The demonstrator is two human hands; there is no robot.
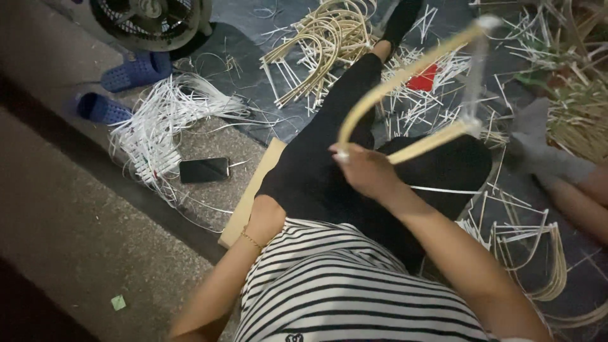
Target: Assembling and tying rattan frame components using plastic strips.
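Far left lie blue sandals (120,88) and loose white strips (158,126), with a phone (204,170) just beside them, all within reach. The left hand (266,218) rests on the thigh; whether its fingers are closed I cannot tell. Right of it, the right hand (364,168) has its fingers closed round the bent cane hoop (380,95), raised over the lap, its ends tied with a strip to keep the curve.

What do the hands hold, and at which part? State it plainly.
The right hand grips a bent, pale-yellow cane hoop at its curved end. The left hand holds nothing; it rests by the black-clad leg.
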